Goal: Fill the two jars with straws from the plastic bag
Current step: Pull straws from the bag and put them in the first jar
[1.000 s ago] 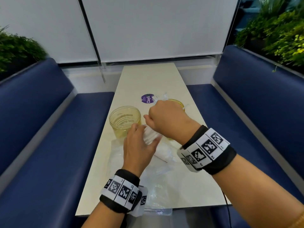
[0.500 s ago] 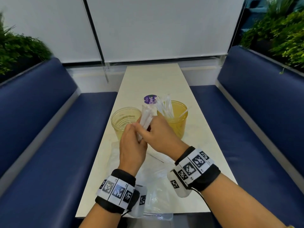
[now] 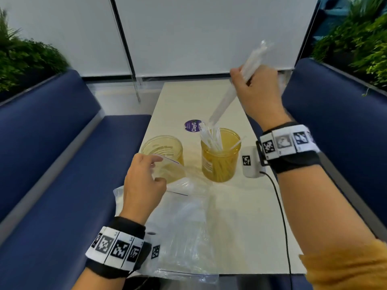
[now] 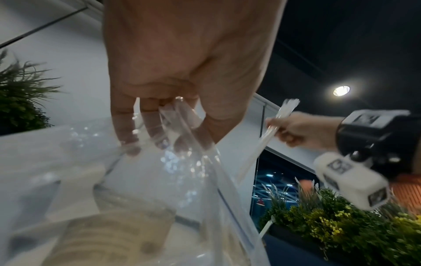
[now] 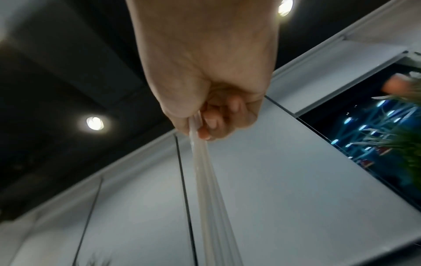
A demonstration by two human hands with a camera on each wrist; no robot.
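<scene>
Two amber plastic jars stand mid-table. The right jar point(image 3: 219, 162) holds several white wrapped straws; the left jar point(image 3: 162, 150) looks empty and is partly behind the bag. My right hand point(image 3: 256, 91) is raised above the right jar and grips a bundle of wrapped straws point(image 3: 228, 97) point(image 5: 205, 171), tilted with its lower end just over the jar's mouth. My left hand point(image 3: 144, 181) pinches the open rim of the clear plastic bag point(image 3: 184, 233) point(image 4: 182, 171), which lies on the table in front of me with more straws inside.
A purple round sticker point(image 3: 192, 126) lies on the cream table point(image 3: 247, 216) behind the jars. Blue bench seats point(image 3: 52, 164) flank the table on both sides. Green plants point(image 3: 25, 59) stand behind the benches. A black cable point(image 3: 282, 216) runs from my right wrist.
My right hand has lifted the straw bundle away from the left hand, up and to the right over the right jar. My left hand has dropped to the bag's rim.
</scene>
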